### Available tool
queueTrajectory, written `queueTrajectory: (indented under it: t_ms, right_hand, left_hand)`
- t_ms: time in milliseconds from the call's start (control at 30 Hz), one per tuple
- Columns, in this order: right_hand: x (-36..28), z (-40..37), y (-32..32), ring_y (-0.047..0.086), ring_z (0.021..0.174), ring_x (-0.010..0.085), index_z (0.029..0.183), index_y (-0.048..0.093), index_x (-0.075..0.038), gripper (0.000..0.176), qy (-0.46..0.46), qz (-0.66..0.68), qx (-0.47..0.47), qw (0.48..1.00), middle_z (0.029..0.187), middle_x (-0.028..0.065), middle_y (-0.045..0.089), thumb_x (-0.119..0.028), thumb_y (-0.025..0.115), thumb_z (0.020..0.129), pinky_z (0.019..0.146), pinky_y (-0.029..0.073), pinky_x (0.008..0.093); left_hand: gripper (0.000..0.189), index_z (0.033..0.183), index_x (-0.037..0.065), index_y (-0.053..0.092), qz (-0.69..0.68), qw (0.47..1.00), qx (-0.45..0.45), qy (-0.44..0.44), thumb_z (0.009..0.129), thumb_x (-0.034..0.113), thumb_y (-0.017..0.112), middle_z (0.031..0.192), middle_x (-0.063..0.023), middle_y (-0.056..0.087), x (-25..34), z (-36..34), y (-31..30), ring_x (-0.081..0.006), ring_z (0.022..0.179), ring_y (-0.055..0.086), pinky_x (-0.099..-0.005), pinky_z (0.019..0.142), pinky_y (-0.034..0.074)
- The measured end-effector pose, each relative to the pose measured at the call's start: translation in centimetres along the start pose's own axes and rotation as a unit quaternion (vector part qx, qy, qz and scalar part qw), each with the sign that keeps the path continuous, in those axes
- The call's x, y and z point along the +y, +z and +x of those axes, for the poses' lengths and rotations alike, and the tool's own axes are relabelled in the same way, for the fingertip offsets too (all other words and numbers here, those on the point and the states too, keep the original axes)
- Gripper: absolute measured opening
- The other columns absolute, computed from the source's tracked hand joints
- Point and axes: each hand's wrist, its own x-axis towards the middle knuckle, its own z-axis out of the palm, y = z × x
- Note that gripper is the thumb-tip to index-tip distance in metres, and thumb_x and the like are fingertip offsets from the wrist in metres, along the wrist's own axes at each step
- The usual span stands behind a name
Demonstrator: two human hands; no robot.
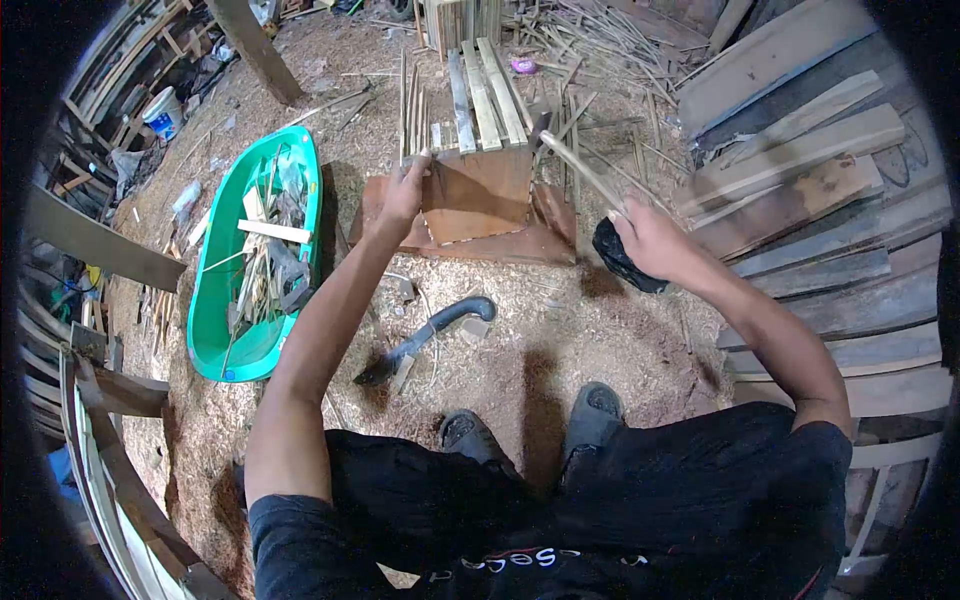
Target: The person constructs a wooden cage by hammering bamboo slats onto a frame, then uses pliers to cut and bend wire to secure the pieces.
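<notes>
In the head view, the right hand grips the hammer, its head at the box; the left hand's fingers touch the box's corner. Bag and planks flank the right fingers, tub the left; below, open floor surrounds a tool.

In your right hand, a dark-headed hammer with a pale wooden handle slants beside the brown, slatted wooden crate ahead of you; your left hand meets its near corner.
</notes>
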Motion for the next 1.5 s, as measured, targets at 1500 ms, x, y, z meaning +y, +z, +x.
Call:
queueTrajectory:
  t_ms: [1500]
  right_hand:
    - [-1.3,2.9,0.7,0.032,0.043,0.0036,0.094,0.048,-0.008,0.02,0.451,0.575,-0.073,0.679,0.065,-0.0058,0.039,-0.026,0.048,0.103,0.034,0.026,0.021]
  left_hand:
    - [0.064,0.127,-0.003,0.052,0.02,1.0,-0.006,0.01,0.091,0.049,0.065,0.108,-0.0129,0.063,0.2,0.1,-1.3,-0.0194,0.102,0.058,-0.0329,0.091,0.046]
